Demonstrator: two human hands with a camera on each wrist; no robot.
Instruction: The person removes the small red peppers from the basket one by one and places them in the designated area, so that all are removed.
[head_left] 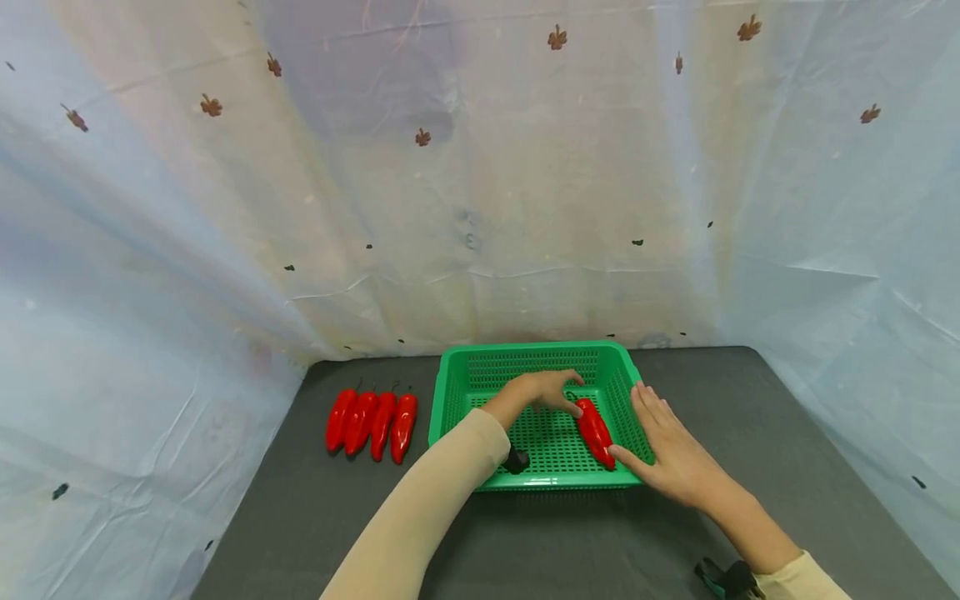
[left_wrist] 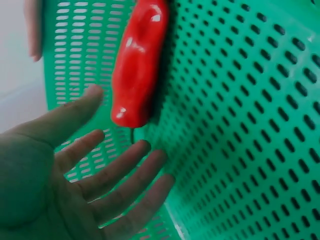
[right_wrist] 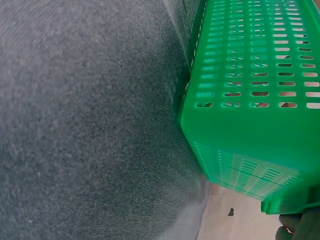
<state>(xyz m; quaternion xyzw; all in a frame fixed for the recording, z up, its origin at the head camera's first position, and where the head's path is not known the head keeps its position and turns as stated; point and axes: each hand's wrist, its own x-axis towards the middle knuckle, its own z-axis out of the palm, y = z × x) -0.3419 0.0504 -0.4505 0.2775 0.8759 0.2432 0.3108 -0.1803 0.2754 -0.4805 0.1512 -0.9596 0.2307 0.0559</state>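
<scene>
A shiny red chili pepper lies in the right part of a green perforated plastic basket. My left hand reaches over the basket, near the pepper's stem end. In the left wrist view this left hand has its fingers spread, with a gap between them and the pepper. At the basket's right rim rests my right hand, its fingers extended and its thumb towards the pepper's tip. Only a bit of the right hand shows in the right wrist view, by the basket's rim.
Several red chili peppers lie side by side on the dark grey table, left of the basket. Pale plastic sheeting with small brown leaf marks hangs behind the table and along both sides.
</scene>
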